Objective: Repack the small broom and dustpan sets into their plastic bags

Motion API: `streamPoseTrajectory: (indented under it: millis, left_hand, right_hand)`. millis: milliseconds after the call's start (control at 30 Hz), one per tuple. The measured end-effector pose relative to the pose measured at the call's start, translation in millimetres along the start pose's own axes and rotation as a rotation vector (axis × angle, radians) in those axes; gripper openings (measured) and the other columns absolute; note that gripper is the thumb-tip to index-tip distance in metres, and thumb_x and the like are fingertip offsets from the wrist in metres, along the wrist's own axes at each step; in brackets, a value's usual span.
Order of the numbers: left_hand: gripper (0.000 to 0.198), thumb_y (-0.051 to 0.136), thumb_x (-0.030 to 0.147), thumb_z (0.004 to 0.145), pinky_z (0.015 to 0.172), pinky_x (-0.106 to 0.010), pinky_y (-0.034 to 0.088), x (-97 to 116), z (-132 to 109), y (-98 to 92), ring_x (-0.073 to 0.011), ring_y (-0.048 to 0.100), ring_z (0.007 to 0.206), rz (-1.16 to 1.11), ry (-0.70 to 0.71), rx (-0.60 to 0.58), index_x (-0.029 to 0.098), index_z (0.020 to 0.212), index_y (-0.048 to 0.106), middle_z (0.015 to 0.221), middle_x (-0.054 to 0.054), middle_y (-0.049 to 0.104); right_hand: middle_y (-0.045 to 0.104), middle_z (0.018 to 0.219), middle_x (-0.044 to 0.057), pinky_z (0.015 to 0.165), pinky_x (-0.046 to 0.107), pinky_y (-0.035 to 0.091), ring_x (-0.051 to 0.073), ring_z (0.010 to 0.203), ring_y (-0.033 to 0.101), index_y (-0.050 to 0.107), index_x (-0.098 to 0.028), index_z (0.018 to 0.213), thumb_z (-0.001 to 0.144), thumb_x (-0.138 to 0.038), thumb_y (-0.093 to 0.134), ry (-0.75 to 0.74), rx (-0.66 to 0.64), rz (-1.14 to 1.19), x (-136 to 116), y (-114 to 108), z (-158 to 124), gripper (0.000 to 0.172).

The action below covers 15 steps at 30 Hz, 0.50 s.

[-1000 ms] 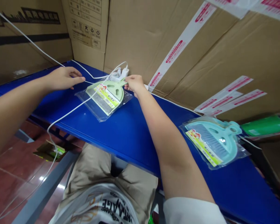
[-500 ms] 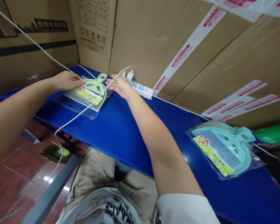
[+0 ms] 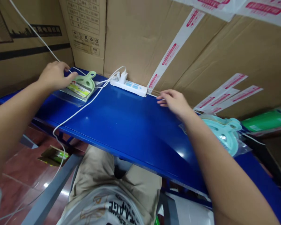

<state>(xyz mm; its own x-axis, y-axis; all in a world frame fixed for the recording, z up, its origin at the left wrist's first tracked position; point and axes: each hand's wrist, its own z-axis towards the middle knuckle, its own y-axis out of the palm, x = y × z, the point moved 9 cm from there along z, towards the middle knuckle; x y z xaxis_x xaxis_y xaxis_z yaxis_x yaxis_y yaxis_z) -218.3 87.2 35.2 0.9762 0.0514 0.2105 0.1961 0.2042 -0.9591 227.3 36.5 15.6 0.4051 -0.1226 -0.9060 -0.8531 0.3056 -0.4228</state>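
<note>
My left hand is at the left end of the blue table, its thumb apart from its bent fingers. Right beside it lies a light green dustpan with a brush and a yellow label, in a clear plastic bag. Whether the fingers touch the bag, I cannot tell. My right hand hovers near the table's back edge, fingers loosely bent and apart, close to a white cord along that edge. Partly behind my right forearm lies a light blue dustpan set, also bagged.
A white power strip with plugs stands against the cardboard at the back. A white cable crosses the blue table and hangs over its front edge. A green package lies at the right. An open box is on the floor.
My right hand has moved from beside the green dustpan rightward, past the power strip. My left hand has shifted slightly left and its grip on the green set's bag looks loosened.
</note>
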Motion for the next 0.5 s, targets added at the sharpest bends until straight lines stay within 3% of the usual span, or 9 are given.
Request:
streamPoseTrajectory:
  millis: [100, 167, 267, 367, 500]
  left_hand:
    - [0.068, 0.058, 0.053, 0.087, 0.124, -0.044, 0.041, 21.8, -17.2, 17.2, -0.0374, 0.06, 0.141, -0.025, 0.224, -0.093, 0.009, 0.138, 0.066, 0.142, -0.017, 0.068]
    - [0.072, 0.062, 0.058, 0.082, 0.124, -0.047, 0.041, 32.5, -28.9, 32.6, -0.04, 0.06, 0.141, 0.015, 0.279, -0.176, 0.012, 0.137, 0.065, 0.145, -0.018, 0.064]
    - [0.073, 0.052, 0.051, 0.089, 0.126, -0.051, 0.038, 43.5, -38.7, 43.0, -0.0456, 0.055, 0.146, 0.112, 0.239, -0.209, 0.003, 0.142, 0.059, 0.153, -0.029, 0.057]
    - [0.069, 0.049, 0.045, 0.092, 0.126, -0.049, 0.039, 50.9, -40.0, 41.3, -0.045, 0.054, 0.146, 0.153, 0.178, -0.195, 0.0, 0.143, 0.057, 0.154, -0.031, 0.057]
    - [0.068, 0.048, 0.046, 0.096, 0.126, -0.049, 0.039, 53.7, -39.4, 36.7, -0.0442, 0.052, 0.149, 0.16, 0.123, -0.195, -0.001, 0.144, 0.055, 0.155, -0.031, 0.057]
  right_hand:
    - [0.072, 0.078, 0.001, 0.062, 0.02, 0.055, 0.011, 0.063, 0.067, 0.062, -0.019, 0.08, 0.095, -0.005, 0.059, -0.009, 0.199, -0.019, 8.3, -66.0, -8.0, 0.021]
    - [0.068, 0.074, -0.001, 0.067, 0.023, 0.055, 0.011, 0.061, 0.063, 0.058, -0.02, 0.074, 0.094, -0.002, 0.055, 0.007, 0.364, 0.003, 12.5, -101.0, -17.6, 0.027]
    - [0.062, 0.068, -0.002, 0.086, 0.033, 0.058, 0.016, 0.069, 0.067, 0.051, -0.023, 0.065, 0.088, -0.001, 0.054, 0.004, 0.618, -0.115, 15.3, -140.3, -37.0, 0.032]
    - [0.062, 0.065, 0.0, 0.101, 0.04, 0.055, 0.024, 0.085, 0.073, 0.049, -0.026, 0.059, 0.078, -0.003, 0.061, -0.009, 0.74, -0.374, 19.5, -167.8, -46.0, 0.032]
    - [0.067, 0.069, 0.006, 0.087, 0.04, 0.059, 0.026, 0.08, 0.072, 0.053, -0.025, 0.063, 0.073, -0.008, 0.059, -0.049, 0.789, -0.476, 44.0, -214.6, -30.3, 0.021]
